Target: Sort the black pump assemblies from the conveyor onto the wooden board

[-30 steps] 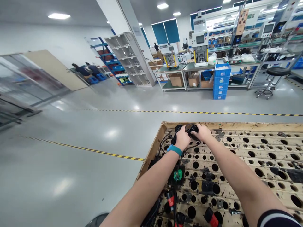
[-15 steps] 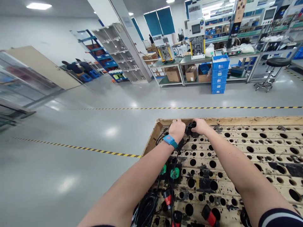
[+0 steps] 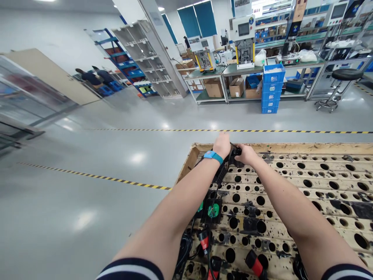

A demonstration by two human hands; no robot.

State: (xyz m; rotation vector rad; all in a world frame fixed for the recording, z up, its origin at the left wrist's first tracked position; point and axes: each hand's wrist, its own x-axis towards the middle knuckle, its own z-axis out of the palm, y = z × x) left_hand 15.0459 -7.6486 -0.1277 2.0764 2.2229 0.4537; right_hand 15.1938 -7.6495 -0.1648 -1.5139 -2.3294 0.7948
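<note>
At the far left corner of a wooden board full of round holes point(image 3: 314, 182), my right hand point(image 3: 246, 154) grips a black plastic part point(image 3: 237, 158), thumb towards me. My left hand point(image 3: 222, 145), with a blue wrist strap, is raised just beside it over the far rim. Its fingers are curled and mostly hidden; a black cable point(image 3: 232, 145) runs from it towards the black part. Nearer me lie a black square housing with a green face point(image 3: 213, 210), a red and black connector point(image 3: 204, 241), another such connector point(image 3: 254, 264) and a coil of black cable point(image 3: 184, 249).
A raised wooden rim point(image 3: 305, 148) edges the board. Beyond it are a floor with striped tape point(image 3: 274, 131), a stack of blue crates point(image 3: 271, 91), a round stool point(image 3: 346, 75) and benches with machines point(image 3: 244, 42). Two people point(image 3: 91, 77) sit far off at the left.
My left hand has risen and moved slightly right, drawing the cable up. My right hand stays on the black part. The camera view has shifted a little.
</note>
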